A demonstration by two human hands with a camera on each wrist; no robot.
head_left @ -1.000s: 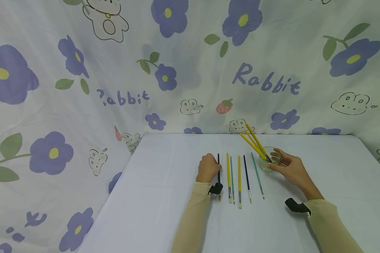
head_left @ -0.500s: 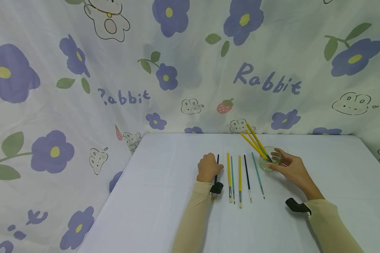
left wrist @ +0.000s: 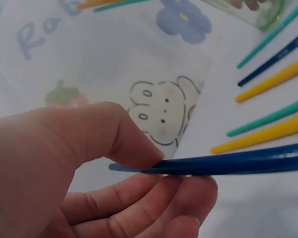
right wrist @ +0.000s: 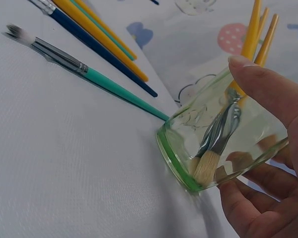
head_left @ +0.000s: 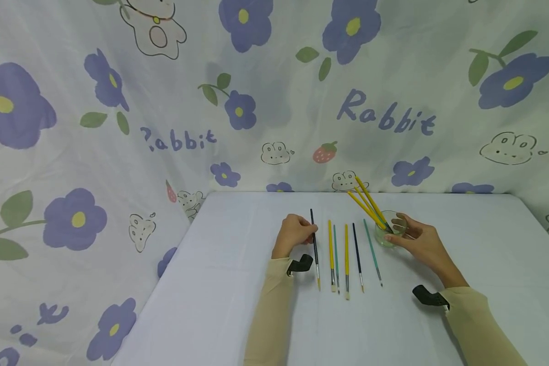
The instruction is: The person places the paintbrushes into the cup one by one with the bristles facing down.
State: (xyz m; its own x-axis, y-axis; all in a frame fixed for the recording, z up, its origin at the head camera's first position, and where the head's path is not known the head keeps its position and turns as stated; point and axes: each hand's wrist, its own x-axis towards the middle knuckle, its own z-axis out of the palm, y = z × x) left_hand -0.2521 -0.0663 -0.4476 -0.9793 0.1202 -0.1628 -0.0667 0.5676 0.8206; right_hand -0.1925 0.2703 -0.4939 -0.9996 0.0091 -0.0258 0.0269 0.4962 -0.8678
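The dark blue brush (head_left: 316,254), leftmost beside the row of brushes (head_left: 346,244), is pinched near its handle's far end by the left hand (head_left: 295,234), presumably sparing the bristles. The glass (right wrist: 181,144), right of the row, is grasped by the right hand (head_left: 420,241), probably for steadiness (its yellow brushes (head_left: 372,203) lean left).

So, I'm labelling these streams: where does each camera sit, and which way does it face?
Head: on the person's head, looking forward and down at the table; both sleeves, left hand and right hand show.
Left wrist: on that wrist, facing the dark blue brush pinched by the left hand, which shows large.
Right wrist: on that wrist, facing the glass held by the right hand, which shows.
Shared: head and right wrist both show the glass.
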